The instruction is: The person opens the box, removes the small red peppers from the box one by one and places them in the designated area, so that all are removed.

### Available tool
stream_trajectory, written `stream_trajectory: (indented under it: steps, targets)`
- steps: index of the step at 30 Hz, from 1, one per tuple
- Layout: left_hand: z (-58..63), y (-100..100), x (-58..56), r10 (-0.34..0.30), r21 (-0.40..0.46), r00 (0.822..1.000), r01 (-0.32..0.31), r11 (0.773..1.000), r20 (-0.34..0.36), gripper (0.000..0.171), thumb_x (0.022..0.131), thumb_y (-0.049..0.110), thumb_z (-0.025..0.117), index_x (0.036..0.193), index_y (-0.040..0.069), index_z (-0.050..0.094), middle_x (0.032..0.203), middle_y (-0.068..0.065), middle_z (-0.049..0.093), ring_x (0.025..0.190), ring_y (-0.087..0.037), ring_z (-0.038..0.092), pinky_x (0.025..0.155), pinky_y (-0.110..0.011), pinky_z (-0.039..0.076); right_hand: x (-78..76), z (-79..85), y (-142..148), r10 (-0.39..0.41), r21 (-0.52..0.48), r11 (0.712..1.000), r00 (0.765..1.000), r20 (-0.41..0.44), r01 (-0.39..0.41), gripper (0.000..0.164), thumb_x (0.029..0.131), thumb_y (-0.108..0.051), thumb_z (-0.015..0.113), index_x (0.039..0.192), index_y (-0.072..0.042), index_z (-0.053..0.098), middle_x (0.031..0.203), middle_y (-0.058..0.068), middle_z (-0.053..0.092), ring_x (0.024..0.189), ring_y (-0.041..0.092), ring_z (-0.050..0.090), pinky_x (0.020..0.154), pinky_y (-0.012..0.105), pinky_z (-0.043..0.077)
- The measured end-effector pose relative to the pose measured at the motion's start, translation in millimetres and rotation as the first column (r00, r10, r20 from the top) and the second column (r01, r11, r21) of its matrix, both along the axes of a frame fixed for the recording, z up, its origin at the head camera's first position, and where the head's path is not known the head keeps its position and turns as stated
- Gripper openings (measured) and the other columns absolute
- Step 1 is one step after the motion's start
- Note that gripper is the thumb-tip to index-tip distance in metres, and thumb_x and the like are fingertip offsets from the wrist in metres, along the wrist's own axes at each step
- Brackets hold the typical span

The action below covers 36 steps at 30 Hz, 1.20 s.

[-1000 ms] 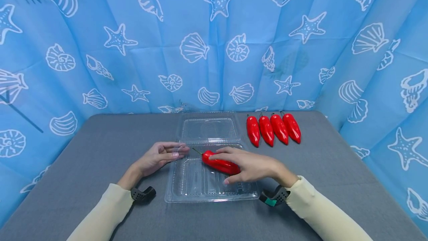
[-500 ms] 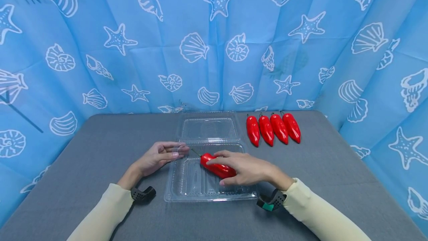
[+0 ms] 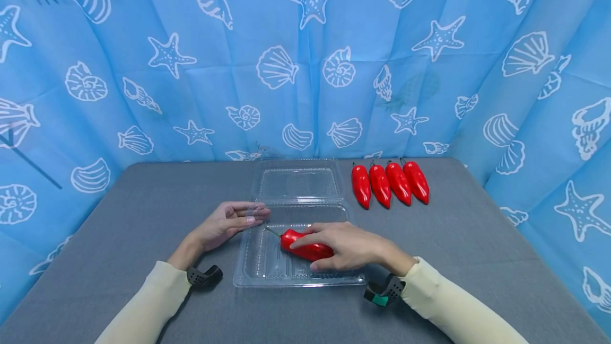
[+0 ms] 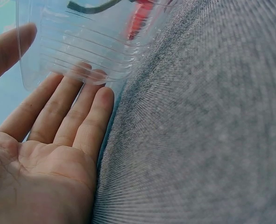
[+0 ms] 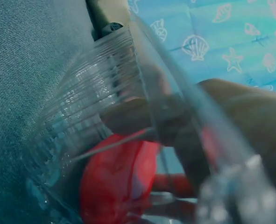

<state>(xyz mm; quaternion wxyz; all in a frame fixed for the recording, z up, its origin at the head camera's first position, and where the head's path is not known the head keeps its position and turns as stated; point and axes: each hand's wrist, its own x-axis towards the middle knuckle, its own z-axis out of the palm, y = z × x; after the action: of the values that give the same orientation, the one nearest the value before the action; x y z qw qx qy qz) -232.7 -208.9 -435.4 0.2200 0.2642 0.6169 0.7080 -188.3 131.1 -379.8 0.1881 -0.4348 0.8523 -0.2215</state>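
A red chili pepper (image 3: 305,246) lies slantwise low in the base of a clear plastic clamshell container (image 3: 262,282), its thin stem toward the left. My right hand (image 3: 350,247) grips the pepper from above, thumb on the near side and fingers on the far side; its right end is hidden under the palm. Through the clear wall, the right wrist view shows the red pepper (image 5: 116,179) between thumb and fingers. My left hand (image 3: 231,225) rests at the container's left edge. Its straight fingers (image 4: 93,121) touch the outer wall, with the thumb apart near the rim.
Several red chili peppers (image 3: 380,186) lie side by side on the grey tablecloth (image 3: 157,217) at the back right. The container's lid (image 3: 300,185) is folded back behind its base. A blue shell-patterned curtain (image 3: 305,95) hangs behind the table.
My right hand has moved the pepper left and toward the near side, lower into the container base, and its fingers sit closer around it. The left hand has stayed in place.
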Motion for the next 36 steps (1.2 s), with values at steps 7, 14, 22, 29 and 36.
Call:
stream_trajectory:
  steps: [7,14,22,29,36]
  targets:
    - [0.8,0,0.8,-0.005,0.006,1.000,0.005,1.000,0.009,0.055,0.097,0.001,0.061,0.145,-0.014,0.040,0.142,-0.024,0.057,0.131,-0.023,0.057,0.109,-0.039,0.045,1.1,-0.4,1,0.052,-0.007,0.999,0.998,-0.028,-0.052,0.054,0.091,-0.029,0.076,0.142,-0.035,0.060,0.138,-0.001,0.058,0.121,0.014,0.052,0.095,0.031,0.052]
    - [2.2,0,2.2,-0.001,0.025,1.000,0.001,1.000,0.026,0.056,0.096,-0.001,0.061,0.145,-0.015,0.039,0.141,-0.024,0.057,0.131,-0.023,0.057,0.109,-0.037,0.046,-0.3,-0.8,2,0.060,-0.050,0.997,0.998,0.012,-0.059,0.052,0.091,-0.022,0.076,0.139,-0.033,0.062,0.136,-0.007,0.060,0.118,0.008,0.054,0.097,0.031,0.052]
    - [0.6,0,1.0,-0.004,0.037,1.000,0.003,0.999,0.020,0.055,0.096,-0.002,0.060,0.144,-0.017,0.039,0.141,-0.024,0.057,0.130,-0.023,0.058,0.108,-0.038,0.046,-6.8,3.6,7,0.068,-0.258,0.965,0.993,0.101,-0.040,0.054,0.090,-0.014,0.076,0.140,-0.026,0.062,0.137,-0.006,0.060,0.116,0.013,0.056,0.092,0.031,0.056]
    - [1.1,0,0.9,0.004,0.021,1.000,-0.005,1.000,0.012,0.055,0.095,-0.001,0.061,0.144,-0.016,0.040,0.141,-0.024,0.057,0.131,-0.024,0.057,0.108,-0.037,0.047,-11.2,14.9,17,0.020,-0.348,0.937,0.988,0.155,0.035,0.054,0.090,-0.016,0.076,0.141,-0.022,0.060,0.139,-0.002,0.058,0.118,0.021,0.055,0.090,0.037,0.058]
    - [0.9,-1,1.2,-0.002,0.026,1.000,0.002,1.000,0.003,0.054,0.096,0.000,0.061,0.144,-0.016,0.041,0.140,-0.023,0.059,0.130,-0.024,0.058,0.109,-0.036,0.047,-19.9,24.8,31,-0.082,-0.408,0.903,0.985,0.151,0.137,0.059,0.088,-0.014,0.077,0.144,-0.018,0.057,0.139,0.004,0.057,0.116,0.027,0.056,0.089,0.042,0.059]
